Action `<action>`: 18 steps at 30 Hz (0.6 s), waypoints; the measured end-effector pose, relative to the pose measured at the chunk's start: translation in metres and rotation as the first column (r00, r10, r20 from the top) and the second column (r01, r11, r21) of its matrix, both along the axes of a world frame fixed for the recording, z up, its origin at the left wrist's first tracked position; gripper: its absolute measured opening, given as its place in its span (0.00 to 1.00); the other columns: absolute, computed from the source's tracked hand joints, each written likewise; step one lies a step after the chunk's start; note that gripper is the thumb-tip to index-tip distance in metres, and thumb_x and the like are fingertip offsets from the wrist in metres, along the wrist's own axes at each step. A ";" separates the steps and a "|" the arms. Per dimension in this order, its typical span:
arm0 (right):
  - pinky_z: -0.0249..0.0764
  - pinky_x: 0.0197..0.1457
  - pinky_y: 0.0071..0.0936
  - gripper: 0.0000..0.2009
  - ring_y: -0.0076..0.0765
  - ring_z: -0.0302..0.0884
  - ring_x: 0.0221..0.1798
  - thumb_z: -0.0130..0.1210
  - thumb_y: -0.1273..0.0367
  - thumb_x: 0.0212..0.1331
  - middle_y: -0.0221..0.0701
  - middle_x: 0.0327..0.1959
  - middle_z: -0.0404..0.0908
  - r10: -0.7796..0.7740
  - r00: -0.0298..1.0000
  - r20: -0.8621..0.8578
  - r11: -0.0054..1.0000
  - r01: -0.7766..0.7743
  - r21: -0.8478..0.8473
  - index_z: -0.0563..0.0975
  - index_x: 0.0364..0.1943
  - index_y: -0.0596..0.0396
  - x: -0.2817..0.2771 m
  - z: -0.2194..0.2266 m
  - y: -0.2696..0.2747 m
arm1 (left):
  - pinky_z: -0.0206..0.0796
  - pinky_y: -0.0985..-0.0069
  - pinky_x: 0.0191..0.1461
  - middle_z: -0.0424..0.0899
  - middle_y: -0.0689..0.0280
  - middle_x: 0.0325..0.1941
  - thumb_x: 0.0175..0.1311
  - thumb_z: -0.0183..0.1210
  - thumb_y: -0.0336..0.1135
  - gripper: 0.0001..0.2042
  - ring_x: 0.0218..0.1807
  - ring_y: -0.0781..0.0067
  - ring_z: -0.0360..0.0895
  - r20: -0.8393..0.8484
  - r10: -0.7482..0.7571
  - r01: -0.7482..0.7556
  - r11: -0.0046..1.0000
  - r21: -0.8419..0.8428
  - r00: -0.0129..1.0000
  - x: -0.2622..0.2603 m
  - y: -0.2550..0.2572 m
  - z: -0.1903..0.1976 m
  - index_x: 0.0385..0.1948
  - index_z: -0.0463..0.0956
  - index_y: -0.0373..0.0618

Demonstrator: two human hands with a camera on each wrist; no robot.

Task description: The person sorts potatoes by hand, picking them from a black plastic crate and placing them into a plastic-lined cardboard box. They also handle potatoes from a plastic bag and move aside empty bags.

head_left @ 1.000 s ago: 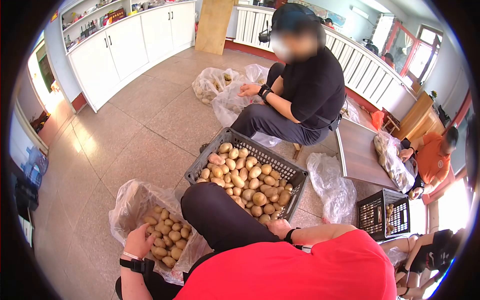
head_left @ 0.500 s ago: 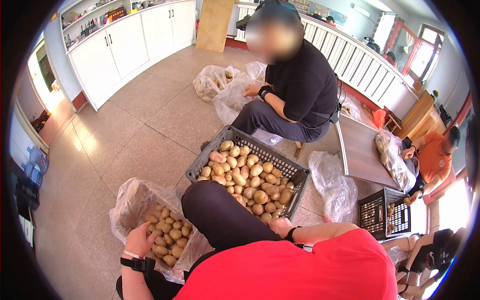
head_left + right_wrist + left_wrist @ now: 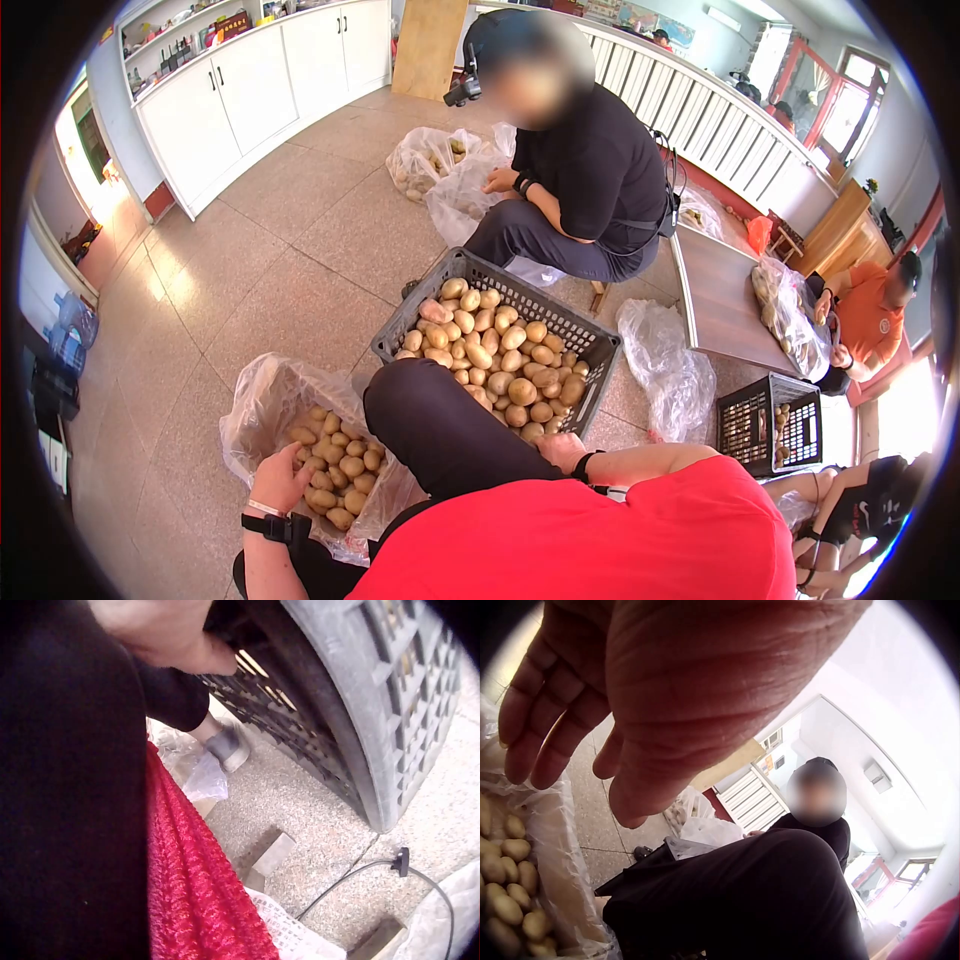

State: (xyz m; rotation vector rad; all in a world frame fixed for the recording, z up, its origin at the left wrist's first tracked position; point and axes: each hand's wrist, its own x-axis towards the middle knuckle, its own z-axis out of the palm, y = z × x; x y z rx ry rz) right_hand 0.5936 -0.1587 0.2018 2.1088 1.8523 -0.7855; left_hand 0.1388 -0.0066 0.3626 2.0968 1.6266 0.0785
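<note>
While I sit with one dark-trousered knee raised between them, my left hand [image 3: 278, 482] hangs over the open plastic bag [image 3: 262, 400] on the floor, fingers [image 3: 536, 727] loosely spread and holding nothing. Just under its fingertips lie the potatoes in the bag [image 3: 338, 470], about two dozen that I can count, small and yellow-brown; the wrist view shows some nine of them below and left of the palm.

My right hand [image 3: 561, 452] rests at the near rim of the grey crate [image 3: 480, 277], on the other side of my knee. From above I see only its back, and the wrist view shows just a thumb against the crate's slatted wall, so I cannot tell whether it holds anything. Directly beyond it is the heap of potatoes in the crate [image 3: 495, 365], too many to count, several dozen at least.

Past the crate, one person in black [image 3: 590, 180] sits with a hand at one of two clear bags [image 3: 440, 170]. To the right of my right hand lie one crumpled empty bag [image 3: 665, 375] and one smaller black crate [image 3: 765, 425]. Farther right, one person in orange [image 3: 870, 315] handles another bag of potatoes [image 3: 785, 320]. That makes two crates and five bags in sight.
</note>
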 end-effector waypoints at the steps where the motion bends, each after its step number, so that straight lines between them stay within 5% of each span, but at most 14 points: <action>1: 0.74 0.44 0.40 0.16 0.46 0.79 0.44 0.42 0.56 0.59 0.41 0.38 0.81 0.005 1.000 0.011 1.000 -0.005 -0.012 0.74 0.37 0.51 0.001 -0.002 0.000 | 0.70 0.63 0.43 0.81 0.52 0.32 0.51 0.62 0.37 0.23 0.38 0.52 0.79 -0.003 -0.003 0.003 1.000 0.003 1.000 0.000 0.000 0.000 0.50 0.72 0.38; 18: 0.74 0.42 0.41 0.15 0.47 0.79 0.43 0.45 0.57 0.57 0.42 0.36 0.81 0.028 1.000 0.011 0.999 -0.028 -0.020 0.73 0.37 0.52 0.002 -0.001 0.000 | 0.70 0.63 0.43 0.81 0.51 0.30 0.51 0.62 0.37 0.23 0.37 0.52 0.79 -0.005 -0.016 0.016 1.000 0.022 1.000 0.002 -0.001 0.001 0.49 0.72 0.37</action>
